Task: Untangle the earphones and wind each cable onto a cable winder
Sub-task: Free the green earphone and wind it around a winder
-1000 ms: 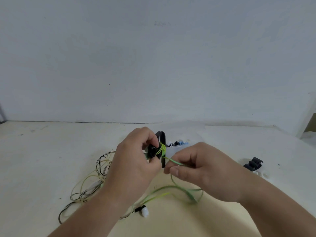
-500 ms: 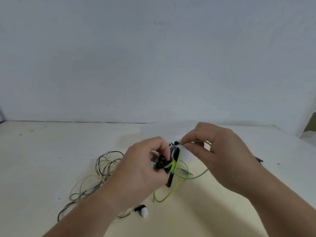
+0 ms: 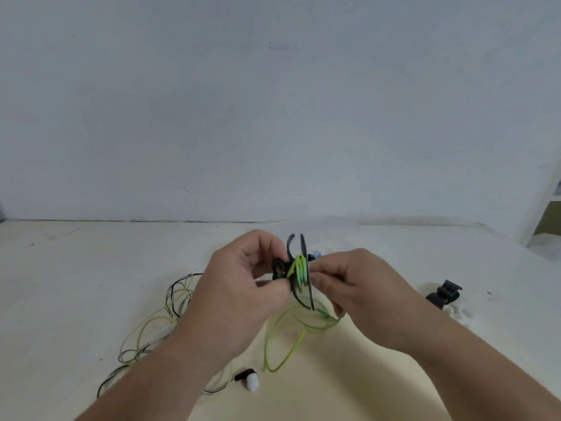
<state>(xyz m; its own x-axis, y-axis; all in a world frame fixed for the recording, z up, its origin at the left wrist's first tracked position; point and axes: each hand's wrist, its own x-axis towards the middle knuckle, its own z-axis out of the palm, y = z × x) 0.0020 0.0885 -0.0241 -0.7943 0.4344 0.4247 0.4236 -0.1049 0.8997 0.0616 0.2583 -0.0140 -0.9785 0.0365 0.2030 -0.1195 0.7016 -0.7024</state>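
My left hand (image 3: 239, 287) grips a black cable winder (image 3: 299, 268) above the table, thumb and fingers curled round its left side. Several turns of green earphone cable (image 3: 299, 270) lie round the winder's middle. My right hand (image 3: 358, 287) pinches the green cable just right of the winder. The loose rest of the green cable (image 3: 285, 350) hangs in a loop down to the table, its plug near my right hand. A tangle of black and pale yellow earphone cables (image 3: 170, 311) lies on the table to the left, with a black-and-white earbud (image 3: 250, 378) in front.
A second black winder (image 3: 444, 294) lies on the table (image 3: 76, 284) at the right. Behind my hands a clear bag with small dark and blue pieces (image 3: 315, 256) peeks out. A white wall stands behind the table; a white frame is at far right.
My right hand has come down from above the winder to its right side, laying more green cable round it. The hanging green loop is shorter. My left hand lifted the winder slightly.
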